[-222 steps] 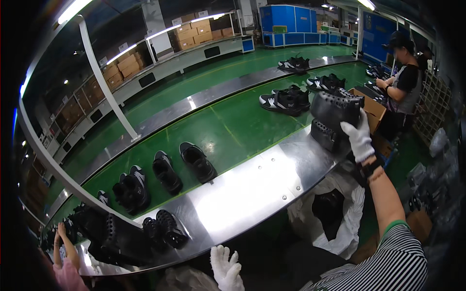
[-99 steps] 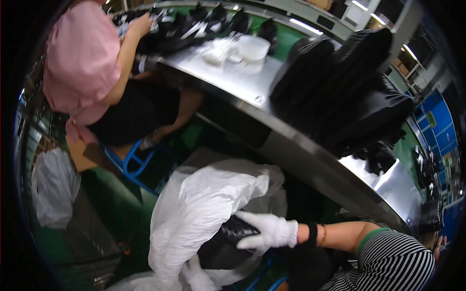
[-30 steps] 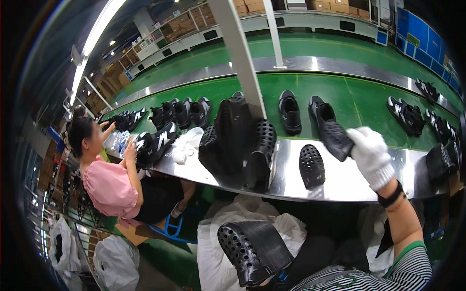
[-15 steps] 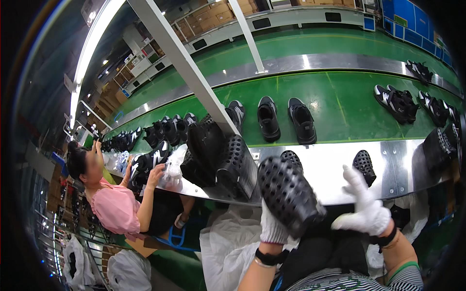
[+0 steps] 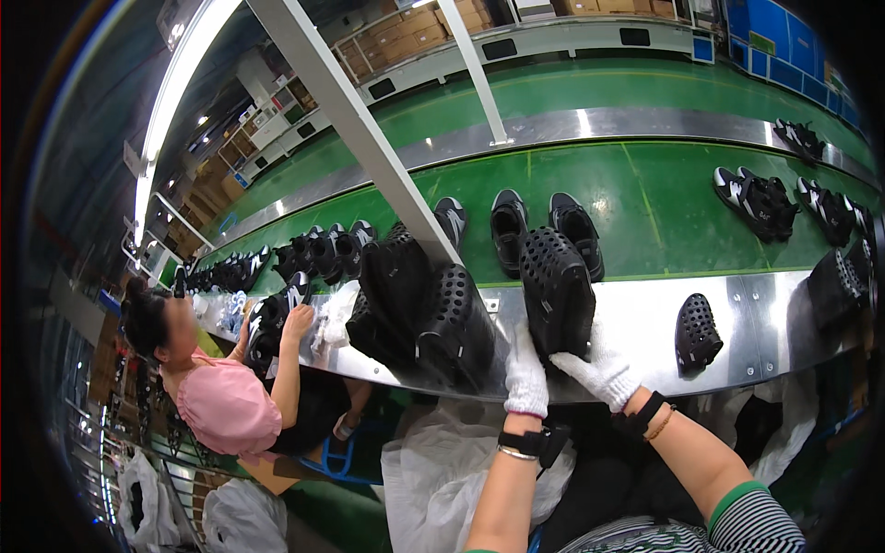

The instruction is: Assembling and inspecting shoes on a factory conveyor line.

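Note:
A stack of black perforated plastic shoe inserts (image 5: 559,290) stands tilted over the metal bench ledge (image 5: 636,309). My left hand (image 5: 525,370), in a white knit glove, closes on its lower left side. On the lower right side my gloved right hand (image 5: 604,367) grips it, thumb across the bottom. The palms and some fingertips are hidden behind the stack. A single black perforated insert (image 5: 698,334) lies on the ledge to the right of my right hand. Just beyond the stack, a black left sneaker (image 5: 508,235) and another sneaker (image 5: 577,230) sit on the green surface.
More stacked inserts (image 5: 452,336) stand left, beside a white post (image 5: 369,138). Black sneakers (image 5: 756,203) line the green belt (image 5: 636,212). A co-worker in pink (image 5: 230,401) handles shoes at the left. Plastic bags (image 5: 429,461) hang below the ledge.
The stack has moved up and away from my lap to the ledge. My right hand has come in from the right and closed on it. The insert behind the stack no longer shows.

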`<action>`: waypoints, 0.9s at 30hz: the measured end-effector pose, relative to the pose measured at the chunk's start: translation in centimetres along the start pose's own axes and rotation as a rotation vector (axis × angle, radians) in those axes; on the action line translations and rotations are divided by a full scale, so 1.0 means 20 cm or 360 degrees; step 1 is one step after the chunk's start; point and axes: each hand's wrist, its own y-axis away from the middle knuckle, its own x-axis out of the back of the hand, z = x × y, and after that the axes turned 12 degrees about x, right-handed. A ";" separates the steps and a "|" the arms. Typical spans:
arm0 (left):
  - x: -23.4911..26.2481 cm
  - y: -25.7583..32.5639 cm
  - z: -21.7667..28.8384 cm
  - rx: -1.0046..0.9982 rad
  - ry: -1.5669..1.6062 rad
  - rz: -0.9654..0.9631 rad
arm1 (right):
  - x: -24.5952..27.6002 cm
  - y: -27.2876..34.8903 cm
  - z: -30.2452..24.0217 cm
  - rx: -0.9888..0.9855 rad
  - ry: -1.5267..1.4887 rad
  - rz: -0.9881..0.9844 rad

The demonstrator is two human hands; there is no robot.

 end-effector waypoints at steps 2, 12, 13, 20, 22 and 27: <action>-0.04 0.14 0.09 0.0131 0.0052 0.0017 | 0.01 0.00 0.09 -0.0018 0.0022 0.0042; 0.14 0.27 0.09 0.0048 0.0335 0.0085 | -0.10 -0.03 0.07 0.0232 0.0614 -0.0255; 0.14 0.30 0.14 0.0041 0.0227 0.0129 | -0.08 -0.05 0.04 0.0219 0.0605 -0.0265; 0.15 0.36 0.20 0.0179 0.0124 0.0369 | 0.11 -0.21 -0.01 -0.0268 -0.0467 -0.0541; 0.12 0.39 0.19 -0.0037 -0.0002 0.0343 | 0.14 -0.26 -0.01 -0.0457 -0.0959 -0.0059; 0.11 0.35 0.19 -0.0028 0.0110 0.0240 | -0.05 -0.32 -0.10 -0.0607 -0.0893 0.0206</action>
